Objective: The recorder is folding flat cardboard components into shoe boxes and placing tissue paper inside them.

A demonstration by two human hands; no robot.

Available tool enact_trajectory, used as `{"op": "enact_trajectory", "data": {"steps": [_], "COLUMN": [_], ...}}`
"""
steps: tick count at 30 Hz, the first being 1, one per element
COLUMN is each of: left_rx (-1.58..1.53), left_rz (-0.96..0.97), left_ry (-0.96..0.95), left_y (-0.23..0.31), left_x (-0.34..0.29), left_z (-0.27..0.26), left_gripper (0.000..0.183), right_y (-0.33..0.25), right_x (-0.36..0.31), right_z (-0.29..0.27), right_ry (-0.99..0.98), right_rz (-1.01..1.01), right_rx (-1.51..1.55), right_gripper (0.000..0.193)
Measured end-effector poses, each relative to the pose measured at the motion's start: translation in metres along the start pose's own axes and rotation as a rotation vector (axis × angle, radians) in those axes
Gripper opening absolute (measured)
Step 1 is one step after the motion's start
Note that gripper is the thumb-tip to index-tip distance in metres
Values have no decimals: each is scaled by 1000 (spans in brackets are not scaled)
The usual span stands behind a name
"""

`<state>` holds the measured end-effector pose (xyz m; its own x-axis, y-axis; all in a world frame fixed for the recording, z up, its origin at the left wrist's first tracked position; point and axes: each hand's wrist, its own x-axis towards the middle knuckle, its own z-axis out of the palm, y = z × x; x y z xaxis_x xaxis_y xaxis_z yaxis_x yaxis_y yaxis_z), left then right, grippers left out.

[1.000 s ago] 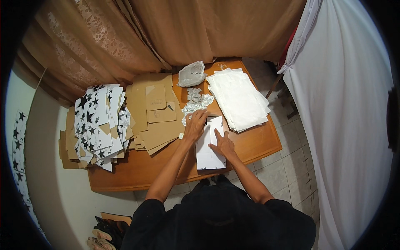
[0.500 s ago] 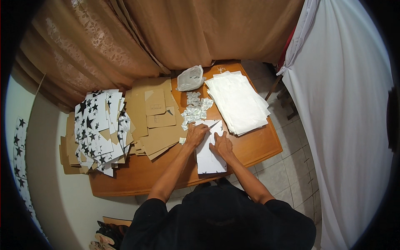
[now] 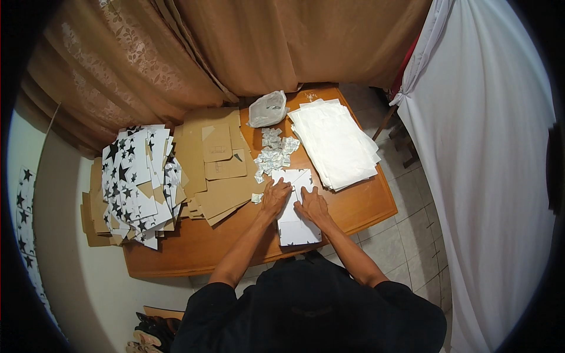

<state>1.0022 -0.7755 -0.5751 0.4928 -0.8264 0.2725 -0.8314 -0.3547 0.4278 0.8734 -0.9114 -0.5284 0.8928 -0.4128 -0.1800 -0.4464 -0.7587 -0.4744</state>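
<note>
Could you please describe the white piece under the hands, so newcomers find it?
On the wooden table, go to the near edge. The narrow white piece lies there under the left hand and right hand; few stars, near its ends, set it apart from the starry pile at left and plain sheets at right.

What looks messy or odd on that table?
The small white packets lie in a loose heap near the plastic bag, as if tipped out; one packet sits apart by the left hand. The star-patterned cardboard pile is askew, edges sticking out.
</note>
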Motion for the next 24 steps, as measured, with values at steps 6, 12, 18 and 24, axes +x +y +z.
{"op": "enact_trajectory", "data": {"steps": [6, 12, 18, 24], "left_rx": [-151, -55, -211, -65], "left_rz": [3, -19, 64, -259], "left_ry": [130, 78, 218, 216], "left_y": [3, 13, -6, 49], "left_x": [-6, -6, -16, -14], "left_z": [9, 13, 18, -3], "left_gripper": [23, 28, 40, 64], "right_y": [-5, -4, -7, 61], "right_x": [-1, -4, -12, -12], "right_z": [0, 7, -5, 33], "right_ry": [26, 50, -33, 171], "right_rz": [-3, 37, 6, 2], "right_rx": [-10, -74, -1, 524], "right_gripper": [53, 59, 68, 76]}}
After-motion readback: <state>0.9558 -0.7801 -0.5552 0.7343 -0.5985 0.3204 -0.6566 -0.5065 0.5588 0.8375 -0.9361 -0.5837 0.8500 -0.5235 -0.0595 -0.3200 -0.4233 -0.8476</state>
